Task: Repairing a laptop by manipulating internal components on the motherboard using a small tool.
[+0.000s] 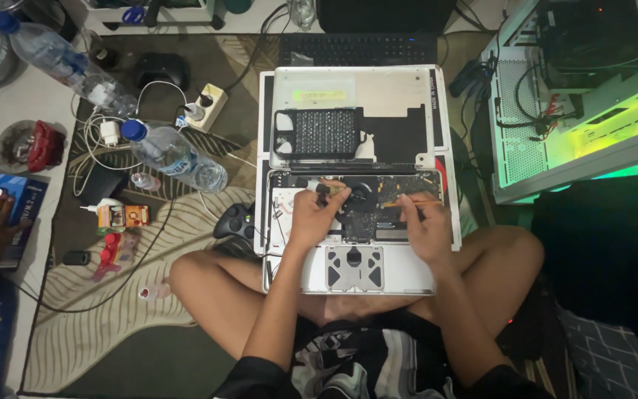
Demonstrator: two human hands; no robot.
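Head view, left hand (pixel 311 214) pinching, right hand (pixel 426 229) curled

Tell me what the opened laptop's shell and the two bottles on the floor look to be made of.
Laptop shell: pale silver with a matte, even sheen, so probably aluminium; painted plastic cannot be excluded.
Bottles and: clear, see-through walls with blue caps, so probably thin plastic.
The left hand and the right hand rest over the dark circuit board inside.
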